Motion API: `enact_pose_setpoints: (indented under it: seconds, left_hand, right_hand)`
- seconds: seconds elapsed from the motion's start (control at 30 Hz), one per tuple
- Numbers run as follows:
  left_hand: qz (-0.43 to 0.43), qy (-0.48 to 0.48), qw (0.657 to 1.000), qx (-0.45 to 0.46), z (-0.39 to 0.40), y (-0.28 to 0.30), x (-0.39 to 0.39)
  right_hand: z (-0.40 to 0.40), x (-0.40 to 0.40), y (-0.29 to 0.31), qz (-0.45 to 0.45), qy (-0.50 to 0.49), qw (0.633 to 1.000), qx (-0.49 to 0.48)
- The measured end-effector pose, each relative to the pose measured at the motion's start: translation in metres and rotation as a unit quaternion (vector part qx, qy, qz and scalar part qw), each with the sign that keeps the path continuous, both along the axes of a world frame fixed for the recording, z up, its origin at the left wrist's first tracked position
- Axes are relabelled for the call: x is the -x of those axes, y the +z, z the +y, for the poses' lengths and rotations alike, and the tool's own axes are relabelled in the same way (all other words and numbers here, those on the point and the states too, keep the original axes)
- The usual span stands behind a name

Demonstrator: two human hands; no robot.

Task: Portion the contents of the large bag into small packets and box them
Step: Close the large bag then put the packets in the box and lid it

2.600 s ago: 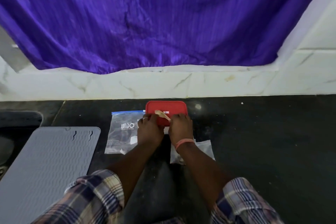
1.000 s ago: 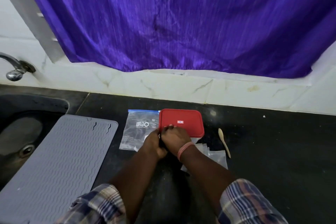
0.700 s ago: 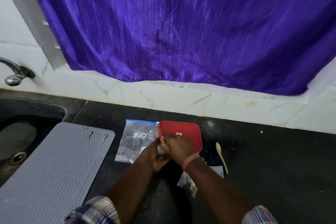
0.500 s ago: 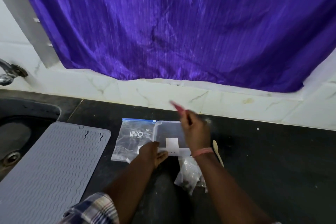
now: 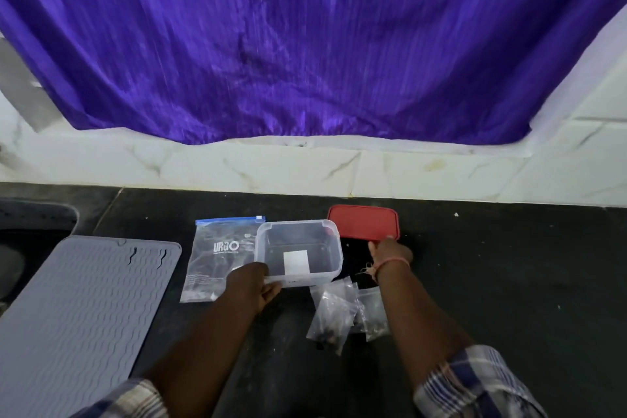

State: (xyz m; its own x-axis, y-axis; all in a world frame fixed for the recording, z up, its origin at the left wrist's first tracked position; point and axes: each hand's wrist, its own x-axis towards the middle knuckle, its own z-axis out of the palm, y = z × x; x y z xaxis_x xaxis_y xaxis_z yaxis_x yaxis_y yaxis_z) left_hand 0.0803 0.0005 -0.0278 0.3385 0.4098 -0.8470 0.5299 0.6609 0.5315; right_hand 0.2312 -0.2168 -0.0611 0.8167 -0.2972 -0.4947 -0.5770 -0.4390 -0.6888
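A clear plastic box (image 5: 334,249) stands open on the black counter, with a white label on its floor. My left hand (image 5: 252,283) grips its near left corner. Its red lid (image 5: 363,226) lies flat just right of the box, and my right hand (image 5: 390,253) holds the lid's near edge. The large zip bag (image 5: 217,258), clear with a blue seal and white print, lies flat left of the box. Two small filled packets (image 5: 332,312) (image 5: 373,312) lie in front of the box between my forearms.
A grey ribbed mat (image 5: 78,309) covers the counter at the left, beside a dark sink (image 5: 30,224). A purple curtain (image 5: 305,44) hangs over the white marble back wall. Bare black counter (image 5: 509,282) stretches to the right.
My right hand put down the spoon, lifted the red lid off the box and carried it right onto the counter. My left hand stayed on the box, which now stands open.
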Motion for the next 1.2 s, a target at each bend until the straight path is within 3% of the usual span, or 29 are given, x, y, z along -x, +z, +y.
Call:
enact_pose_setpoints:
  seconds: [0.07, 0.13, 0.2, 0.33, 0.43, 0.53, 0.6, 0.67, 0.73, 0.83, 0.93, 1.0, 1.1, 1.2]
  left_hand:
    - [-0.005, -0.005, 1.000, -0.002, 0.001, 0.002, 0.001]
    - [-0.010, -0.006, 1.000, -0.007, 0.000, 0.004, 0.003]
    - [-0.019, -0.001, 1.000, -0.009, -0.001, 0.005, 0.005]
    - [-0.026, 0.010, 0.999, -0.029, -0.009, 0.007, 0.009]
    - [-0.039, 0.017, 0.999, -0.030, -0.011, 0.009, 0.012]
    - [-0.035, 0.009, 0.999, -0.022, -0.011, 0.009, 0.016]
    - [-0.038, 0.008, 0.999, -0.017, -0.008, 0.006, 0.018]
    - [-0.039, 0.006, 0.999, -0.017, -0.007, 0.008, 0.020]
    - [-0.036, 0.004, 0.999, -0.017, -0.005, 0.008, 0.023]
    - [-0.034, -0.007, 0.999, -0.018, -0.003, 0.011, 0.027]
    - [-0.024, -0.027, 0.999, -0.035, 0.000, 0.011, 0.030]
    - [-0.026, -0.046, 0.991, -0.124, 0.002, 0.012, 0.027]
    - [-0.020, -0.112, 0.948, -0.298, 0.012, 0.009, 0.018]
    - [-0.053, -0.159, 0.929, -0.329, 0.017, 0.018, 0.012]
  right_hand:
    - [0.005, 0.016, 0.011, 0.001, -0.164, 0.965, -0.206]
    - [0.008, 0.042, 0.008, -0.047, -0.171, 0.976, -0.129]
    - [0.013, 0.070, 0.008, -0.098, -0.015, 0.995, 0.034]
    - [0.017, 0.119, 0.007, -0.101, 0.288, 0.919, 0.249]
    - [0.016, 0.126, 0.004, -0.021, 0.380, 0.870, 0.313]
    - [0.013, 0.122, 0.001, 0.014, 0.378, 0.866, 0.327]
    - [0.012, 0.120, 0.005, 0.035, 0.374, 0.878, 0.298]
    - [0.009, 0.116, 0.024, 0.054, 0.391, 0.903, 0.171]
    - [0.004, 0.113, 0.057, 0.064, 0.457, 0.886, 0.052]
    - [0.004, 0.102, 0.106, 0.003, 0.501, 0.865, -0.036]
    - [0.027, 0.083, 0.119, -0.077, 0.423, 0.896, -0.113]
    - [0.050, 0.072, 0.111, -0.132, 0.409, 0.898, -0.092]
    - [0.085, 0.064, 0.088, -0.167, 0.443, 0.880, -0.026]
    - [0.110, 0.059, 0.064, -0.123, 0.485, 0.866, 0.028]
